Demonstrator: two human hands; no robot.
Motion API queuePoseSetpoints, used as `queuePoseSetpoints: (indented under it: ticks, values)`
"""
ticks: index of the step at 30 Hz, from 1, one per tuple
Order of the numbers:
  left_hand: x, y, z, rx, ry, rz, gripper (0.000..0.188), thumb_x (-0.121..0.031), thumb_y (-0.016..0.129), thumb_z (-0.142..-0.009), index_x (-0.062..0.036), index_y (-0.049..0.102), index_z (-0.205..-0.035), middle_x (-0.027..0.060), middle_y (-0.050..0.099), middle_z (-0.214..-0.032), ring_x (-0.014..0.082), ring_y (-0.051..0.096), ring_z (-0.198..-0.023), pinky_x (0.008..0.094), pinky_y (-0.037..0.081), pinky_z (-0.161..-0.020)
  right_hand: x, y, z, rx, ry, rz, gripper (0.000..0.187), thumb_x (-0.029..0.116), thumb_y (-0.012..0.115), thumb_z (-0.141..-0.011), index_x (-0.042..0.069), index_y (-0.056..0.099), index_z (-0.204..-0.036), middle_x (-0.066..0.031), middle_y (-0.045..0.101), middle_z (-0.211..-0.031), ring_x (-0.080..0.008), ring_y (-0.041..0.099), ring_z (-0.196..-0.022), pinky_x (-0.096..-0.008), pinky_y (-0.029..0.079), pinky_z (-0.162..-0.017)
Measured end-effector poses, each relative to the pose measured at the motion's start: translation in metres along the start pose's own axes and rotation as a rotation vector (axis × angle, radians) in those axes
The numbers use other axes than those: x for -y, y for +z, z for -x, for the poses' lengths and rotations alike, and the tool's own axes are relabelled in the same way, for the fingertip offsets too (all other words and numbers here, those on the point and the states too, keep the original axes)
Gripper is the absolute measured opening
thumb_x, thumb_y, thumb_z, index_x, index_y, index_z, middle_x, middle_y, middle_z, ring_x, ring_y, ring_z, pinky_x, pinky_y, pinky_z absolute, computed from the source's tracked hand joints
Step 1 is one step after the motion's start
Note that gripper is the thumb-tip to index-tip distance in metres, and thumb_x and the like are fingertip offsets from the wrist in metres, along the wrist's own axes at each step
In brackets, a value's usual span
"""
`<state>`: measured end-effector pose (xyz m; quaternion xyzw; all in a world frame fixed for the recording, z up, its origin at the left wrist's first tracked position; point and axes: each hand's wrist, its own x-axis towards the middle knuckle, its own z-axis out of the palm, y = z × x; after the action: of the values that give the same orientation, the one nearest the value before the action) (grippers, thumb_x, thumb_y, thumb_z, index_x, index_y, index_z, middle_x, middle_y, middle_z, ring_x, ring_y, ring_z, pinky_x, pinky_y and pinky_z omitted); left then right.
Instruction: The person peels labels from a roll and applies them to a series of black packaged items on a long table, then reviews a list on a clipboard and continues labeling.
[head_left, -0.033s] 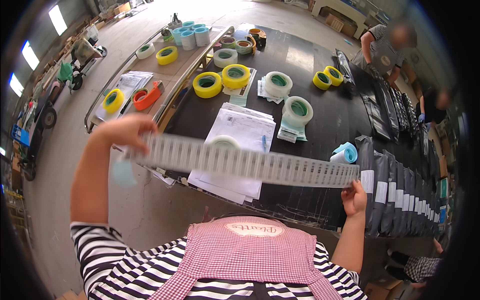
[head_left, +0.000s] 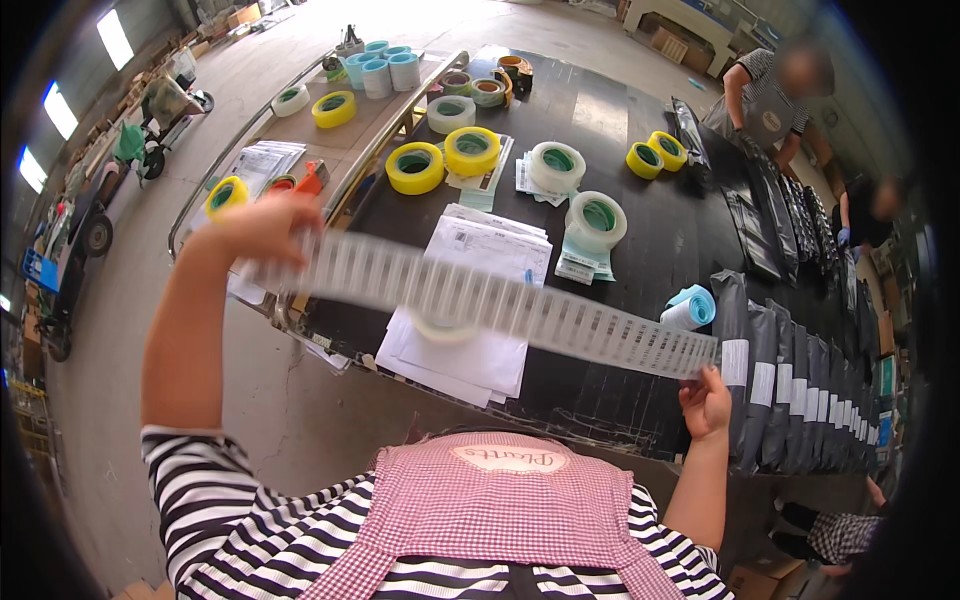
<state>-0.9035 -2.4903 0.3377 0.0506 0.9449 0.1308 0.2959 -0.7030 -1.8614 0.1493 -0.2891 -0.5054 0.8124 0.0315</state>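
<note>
Between my two hands stretches a long white strip of printed labels (head_left: pixel 500 305), held above the table. My left hand (head_left: pixel 255 235) is closed on its left end, which motion blurs. My right hand (head_left: pixel 708 402) pinches the right end between thumb and fingers. Under the strip lies a stack of printed papers (head_left: pixel 490 240), with a roll of clear tape (head_left: pixel 440 328) on it, partly covered by the strip. A blue pen (head_left: pixel 528 277) rests on the papers. A light blue roll of labels (head_left: pixel 690 307) lies near my right hand.
Yellow tape rolls (head_left: pixel 414 168) and clear tape rolls (head_left: pixel 597 220) stand on the black table (head_left: pixel 640 230). Grey packed bags (head_left: pixel 762 375) line its right side. A metal-framed cart (head_left: pixel 350 200) adjoins at left, holding an orange tape dispenser (head_left: pixel 313 178). A co-worker (head_left: pixel 765 100) handles black bags.
My left hand has risen a little and moved slightly right, lifting the strip's left end. The light blue piece below that hand is out of sight. My right hand has hardly moved.
</note>
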Motion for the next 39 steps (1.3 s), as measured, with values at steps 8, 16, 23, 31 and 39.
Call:
queuePoseSetpoints:
  ticks: [8, 16, 23, 31, 39]
  values:
    - [-0.183, 0.02, -0.108, -1.444, 0.853, -0.294, 0.036, -0.008, 0.063, -0.086, -0.015, 0.066, -0.122, 0.0128, 0.056, -0.128, 0.0288, 0.056, -0.118, 0.046, 0.04, -0.107, -0.097, 0.066, 0.049, 0.463, 0.451, -0.249, 0.036, 0.002, 0.06, -0.083, 0.002, 0.06, -0.118, -0.0139, 0.069, -0.098, -0.026, 0.067, -0.088, -0.0394, 0.056, -0.077]
    - [-0.141, 0.259, -0.032, 0.452, 0.649, 1.472, 0.03, -0.024, 0.056, -0.103, -0.0048, 0.05, -0.125, 0.0135, 0.068, -0.113, 0.0189, 0.065, -0.103, 0.0346, 0.053, -0.091, -0.099, 0.165, 0.055, 0.758, 0.161, -0.332, 0.024, 0.014, 0.066, -0.094, 0.004, 0.067, -0.116, -0.0117, 0.071, -0.106, -0.0232, 0.068, -0.093, -0.0365, 0.053, -0.085]
    - [-0.144, 0.24, -0.019, 0.04, 0.846, 1.105, 0.045, -0.005, 0.069, -0.091, -0.0053, 0.055, -0.134, 0.0124, 0.062, -0.121, 0.0189, 0.06, -0.113, 0.0347, 0.05, -0.096, -0.11, 0.199, 0.06, 0.633, 0.052, 0.006, 0.025, -0.001, 0.065, -0.093, 0.003, 0.067, -0.118, -0.007, 0.07, -0.112, -0.016, 0.066, -0.103, -0.0318, 0.055, -0.091]
    - [-0.108, 0.212, -0.044, -0.53, 0.739, 1.282, 0.041, 0.01, 0.069, -0.084, -0.0011, 0.064, -0.123, 0.0062, 0.059, -0.114, 0.0136, 0.062, -0.103, 0.0256, 0.053, -0.088, -0.116, 0.202, 0.021, 0.644, 0.035, 0.592, 0.017, 0.002, 0.065, -0.093, -0.002, 0.067, -0.109, -0.0072, 0.07, -0.102, -0.0122, 0.066, -0.094, -0.0262, 0.054, -0.088]
    - [-0.062, 0.145, -0.071, -0.986, 0.647, 1.143, 0.052, 0.015, 0.062, -0.087, 0.0011, 0.054, -0.137, 0.011, 0.054, -0.133, 0.0189, 0.059, -0.118, 0.031, 0.052, -0.098, -0.115, 0.219, -0.059, 0.316, -0.407, 1.172, 0.027, 0.026, 0.076, -0.081, 0.003, 0.065, -0.088, -0.0136, 0.068, -0.077, -0.0277, 0.068, -0.073, -0.0385, 0.053, -0.068]
